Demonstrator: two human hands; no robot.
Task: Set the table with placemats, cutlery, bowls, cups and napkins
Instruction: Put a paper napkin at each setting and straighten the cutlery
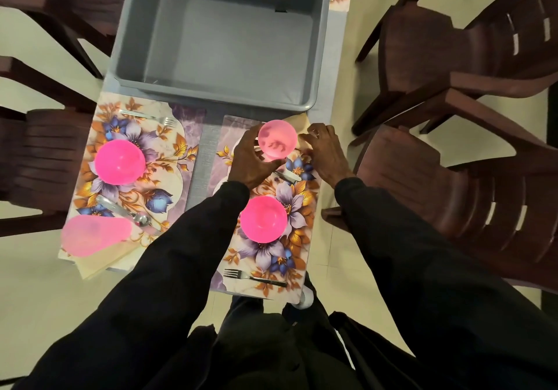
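Lower centre: fork (pixel 253 276) on right floral placemat (pixel 265 253). Above it, pink bowl (pixel 263 219), inside plain pink. Mid frame: left hand (pixel 250 160) grips translucent pink cup (pixel 277 139) at the mat's far end. Right hand (pixel 327 154) has fingers bent on beige napkin (pixel 297 118), grip unclear. Top: grey tub (pixel 133 42), bare floor showing.

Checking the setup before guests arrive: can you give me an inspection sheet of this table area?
Surface: pale table; left placemat and right placemat, floral.
Job's things: left mat: bowl, fork, knife, spoon, cup, napkin. Right mat: second bowl, second fork, second knife.
Clutter: empty grey bin.
Grippers: left hand grips second cup; right hand touches second napkin, grip unclear.
Cables: nothing seen.
Surroundings: brown chairs either side, pale floor.
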